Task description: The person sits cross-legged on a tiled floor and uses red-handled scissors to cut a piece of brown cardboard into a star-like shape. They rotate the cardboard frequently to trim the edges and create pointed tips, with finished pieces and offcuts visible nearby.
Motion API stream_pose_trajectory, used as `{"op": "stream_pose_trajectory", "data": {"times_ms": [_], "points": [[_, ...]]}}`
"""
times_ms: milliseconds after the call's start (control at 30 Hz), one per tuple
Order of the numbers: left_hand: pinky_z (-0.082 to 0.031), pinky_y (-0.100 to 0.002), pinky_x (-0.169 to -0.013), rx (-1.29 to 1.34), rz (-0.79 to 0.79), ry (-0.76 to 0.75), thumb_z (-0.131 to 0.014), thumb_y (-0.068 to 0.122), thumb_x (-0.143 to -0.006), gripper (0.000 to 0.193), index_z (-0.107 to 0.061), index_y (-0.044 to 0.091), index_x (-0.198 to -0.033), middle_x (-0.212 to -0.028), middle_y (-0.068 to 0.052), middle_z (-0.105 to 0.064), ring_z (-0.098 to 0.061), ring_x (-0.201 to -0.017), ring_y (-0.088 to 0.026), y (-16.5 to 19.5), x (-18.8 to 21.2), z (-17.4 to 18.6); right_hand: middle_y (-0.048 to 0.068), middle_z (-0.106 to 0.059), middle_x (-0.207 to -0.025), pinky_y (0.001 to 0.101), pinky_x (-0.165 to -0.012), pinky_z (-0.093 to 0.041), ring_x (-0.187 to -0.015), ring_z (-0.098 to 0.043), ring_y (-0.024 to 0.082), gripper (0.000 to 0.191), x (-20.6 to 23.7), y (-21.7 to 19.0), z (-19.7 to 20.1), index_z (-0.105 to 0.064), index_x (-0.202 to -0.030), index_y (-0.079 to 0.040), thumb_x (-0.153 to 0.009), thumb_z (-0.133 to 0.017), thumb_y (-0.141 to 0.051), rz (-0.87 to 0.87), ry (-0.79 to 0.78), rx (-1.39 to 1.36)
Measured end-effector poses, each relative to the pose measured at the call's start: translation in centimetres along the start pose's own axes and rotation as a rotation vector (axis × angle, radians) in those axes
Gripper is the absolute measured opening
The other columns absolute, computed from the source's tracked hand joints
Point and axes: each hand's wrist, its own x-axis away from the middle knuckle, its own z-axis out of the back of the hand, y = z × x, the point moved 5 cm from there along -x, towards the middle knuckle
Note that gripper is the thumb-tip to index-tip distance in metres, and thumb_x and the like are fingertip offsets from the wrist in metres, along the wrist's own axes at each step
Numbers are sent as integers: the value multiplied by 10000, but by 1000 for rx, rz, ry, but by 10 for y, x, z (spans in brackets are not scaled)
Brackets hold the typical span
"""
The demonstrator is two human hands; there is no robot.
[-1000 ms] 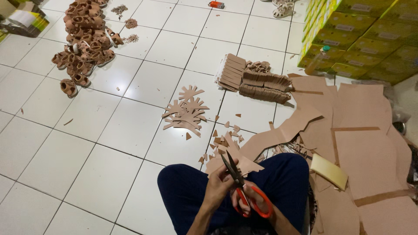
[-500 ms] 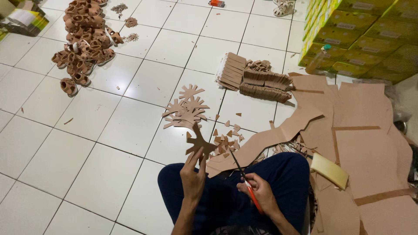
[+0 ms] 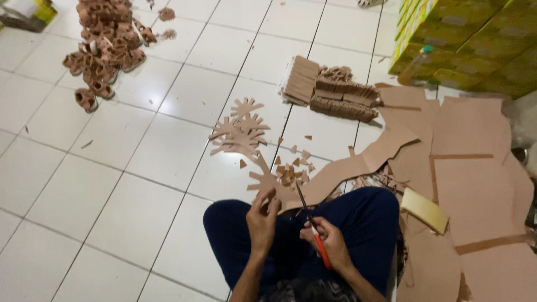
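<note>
Person's sitting cross-legged on the tile floor (image 3: 84, 196). Left hand (image 3: 262, 219) is raised, fingers pinching a brown cardboard tree cutout (image 3: 272, 182) that pokes out toward 12 o'clock. Right hand (image 3: 330, 241) is clenched round orange-handled scissors (image 3: 312, 226), blades pointing at the cutout. Just past it lie small scraps (image 3: 291, 170), then a pile of finished cutouts (image 3: 240, 130). Cardboard sheets (image 3: 470, 168) lie at 3 o'clock. Yellow-green boxes (image 3: 475, 42) are stacked far off at 1 o'clock.
</note>
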Motion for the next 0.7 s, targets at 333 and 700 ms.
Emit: {"op": "stream_pose_trajectory", "data": {"times_ms": [333,700], "points": [[-632,-310,-924,110,-112,-32,-736,51,-917,400,-655,-45,-1297,-1279,-160,-675,-718,-1108,-224,19,-22,-1,12,-621,-600,244,-387,-427,-425,-537,75,449,11,9,-1,-724,-1034,-24,-953,-592,-446,43,-92,229],[-602,-337,-1012,149,-74,-99,-751,64,-916,452,-626,-53,-1335,-1321,-196,-674,-680,-1213,-252,4,-3,-18,-6,-623,-650,218,-466,-491,-524,-574,56,541,-9,-17,2,-714,-1188,-28,-933,-623,-497,154,-128,213]]}}
